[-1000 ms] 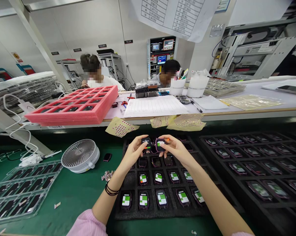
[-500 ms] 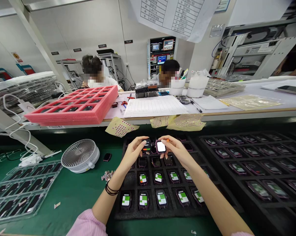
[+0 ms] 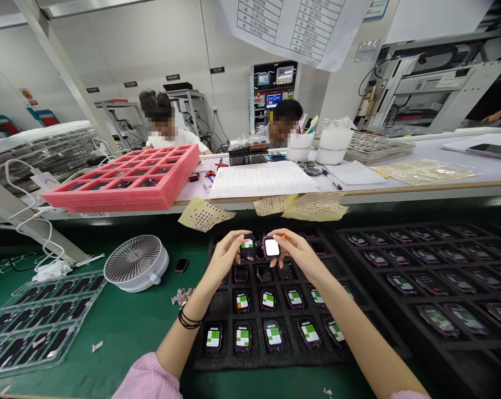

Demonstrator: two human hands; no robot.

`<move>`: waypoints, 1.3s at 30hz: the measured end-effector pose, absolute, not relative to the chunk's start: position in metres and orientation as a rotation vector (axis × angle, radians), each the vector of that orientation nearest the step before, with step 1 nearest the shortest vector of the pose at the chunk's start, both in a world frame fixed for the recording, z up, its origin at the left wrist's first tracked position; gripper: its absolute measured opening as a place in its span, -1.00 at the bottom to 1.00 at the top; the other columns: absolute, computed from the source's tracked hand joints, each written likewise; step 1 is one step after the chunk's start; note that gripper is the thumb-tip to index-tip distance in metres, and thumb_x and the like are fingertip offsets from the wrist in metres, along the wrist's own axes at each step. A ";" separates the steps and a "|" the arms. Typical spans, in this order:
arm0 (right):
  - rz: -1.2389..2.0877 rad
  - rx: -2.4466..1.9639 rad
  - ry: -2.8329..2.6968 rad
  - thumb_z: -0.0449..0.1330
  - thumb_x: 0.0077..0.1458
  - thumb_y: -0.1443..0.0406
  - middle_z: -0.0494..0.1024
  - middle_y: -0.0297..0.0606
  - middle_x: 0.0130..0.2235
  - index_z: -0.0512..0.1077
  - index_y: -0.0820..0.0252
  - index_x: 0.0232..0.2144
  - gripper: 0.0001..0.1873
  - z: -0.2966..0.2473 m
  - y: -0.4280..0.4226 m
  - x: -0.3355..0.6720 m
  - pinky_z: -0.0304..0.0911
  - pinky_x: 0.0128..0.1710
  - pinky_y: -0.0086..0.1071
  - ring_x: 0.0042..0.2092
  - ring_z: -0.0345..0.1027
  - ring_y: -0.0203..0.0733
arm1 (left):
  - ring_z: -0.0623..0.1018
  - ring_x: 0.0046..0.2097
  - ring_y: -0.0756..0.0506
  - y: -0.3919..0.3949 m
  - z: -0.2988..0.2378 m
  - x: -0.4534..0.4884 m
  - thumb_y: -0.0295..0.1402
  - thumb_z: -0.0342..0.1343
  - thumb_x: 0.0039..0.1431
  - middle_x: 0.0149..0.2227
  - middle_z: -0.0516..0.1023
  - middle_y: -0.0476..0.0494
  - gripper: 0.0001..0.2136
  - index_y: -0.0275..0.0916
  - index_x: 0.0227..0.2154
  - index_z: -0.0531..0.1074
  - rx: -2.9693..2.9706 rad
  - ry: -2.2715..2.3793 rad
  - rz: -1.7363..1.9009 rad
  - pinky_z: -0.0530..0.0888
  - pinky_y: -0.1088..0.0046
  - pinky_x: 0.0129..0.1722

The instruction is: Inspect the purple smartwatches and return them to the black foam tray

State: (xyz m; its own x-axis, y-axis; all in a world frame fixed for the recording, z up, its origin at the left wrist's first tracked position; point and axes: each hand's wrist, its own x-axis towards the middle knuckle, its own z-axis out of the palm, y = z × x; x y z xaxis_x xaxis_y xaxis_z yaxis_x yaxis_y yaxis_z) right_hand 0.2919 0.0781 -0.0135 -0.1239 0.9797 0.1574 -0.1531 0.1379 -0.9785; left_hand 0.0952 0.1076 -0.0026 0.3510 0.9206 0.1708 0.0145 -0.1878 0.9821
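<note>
My left hand [image 3: 229,249] is closed on a dark smartwatch [image 3: 248,247] whose screen shows green, white and orange patches. Just to its right, my right hand [image 3: 294,249] grips a second, purple-rimmed smartwatch [image 3: 271,247] with a plain white screen. A small orange item [image 3: 283,237] shows by the right fingers; its kind I cannot make out. Both watches are held side by side over a black foam tray [image 3: 254,363]. In that tray lie several watch bodies, the front ones such as this watch [image 3: 274,335] lit with green and white blocks.
Another black tray of watches [image 3: 431,285] lies at right. To the left are a white fan [image 3: 136,263], a lone watch [image 3: 181,266], paper scraps [image 3: 182,296] and a clear plastic tray [image 3: 46,316]. A pink foam tray [image 3: 163,194] stands on the shelf. Two people sit beyond.
The left watch's screen has gone from mostly dark with a coloured strip to green and white blocks. My hands have barely moved. A person opposite has lowered their head.
</note>
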 end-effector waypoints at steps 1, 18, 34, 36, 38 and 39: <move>1.253 -0.931 -1.266 0.21 0.06 0.02 0.47 -0.36 -0.48 0.39 0.18 -0.26 -0.64 -0.013 0.078 0.291 0.23 -0.66 -0.45 -0.56 0.46 -0.22 | 0.43 -0.50 0.03 0.108 -0.003 0.095 -0.07 0.05 0.18 -0.47 0.39 -0.02 -0.63 -0.27 -0.14 0.46 1.515 0.883 1.042 0.32 0.55 -0.55; 1.298 -0.895 -1.351 0.25 0.05 0.12 0.44 -0.24 -0.28 0.33 0.16 -0.12 -0.62 -0.020 0.082 0.295 0.31 -0.66 -0.48 -0.39 0.52 -0.16 | 0.38 -0.41 0.05 0.110 -0.005 0.095 -0.15 0.11 0.14 -0.27 0.45 -0.10 -0.58 -0.24 0.02 0.36 1.552 0.830 0.987 0.39 0.58 -0.50; 1.301 -0.900 -1.430 0.29 0.01 0.21 0.37 -0.19 -0.16 0.25 0.16 -0.07 -0.54 -0.021 0.081 0.294 0.29 -0.62 -0.51 -0.31 0.53 -0.15 | 0.39 -0.51 0.05 0.114 -0.009 0.093 -0.14 0.03 0.21 -0.45 0.39 -0.02 -0.68 -0.27 -0.14 0.46 1.561 0.906 1.033 0.31 0.55 -0.53; 1.311 -0.904 -1.438 0.29 0.00 0.21 0.36 -0.18 -0.15 0.24 0.15 -0.06 -0.53 -0.020 0.080 0.294 0.29 -0.62 -0.52 -0.29 0.53 -0.15 | 0.37 -0.51 0.05 0.114 -0.010 0.093 -0.16 0.03 0.22 -0.48 0.37 -0.01 -0.68 -0.27 -0.11 0.45 1.577 0.893 1.019 0.32 0.55 -0.52; 1.317 -0.906 -1.443 0.30 -0.01 0.21 0.36 -0.17 -0.13 0.24 0.15 -0.05 -0.51 -0.020 0.081 0.295 0.30 -0.61 -0.52 -0.28 0.53 -0.14 | 0.34 -0.49 0.06 0.114 -0.010 0.093 -0.17 0.05 0.20 -0.46 0.36 -0.01 -0.65 -0.26 -0.05 0.42 1.591 0.862 1.005 0.35 0.55 -0.50; 1.318 -0.905 -1.443 0.30 -0.01 0.21 0.36 -0.17 -0.13 0.24 0.15 -0.05 -0.51 -0.021 0.081 0.295 0.30 -0.61 -0.52 -0.28 0.53 -0.13 | 0.34 -0.47 0.05 0.114 -0.010 0.093 -0.17 0.07 0.18 -0.43 0.38 -0.02 -0.63 -0.25 -0.01 0.40 1.592 0.840 0.998 0.36 0.55 -0.49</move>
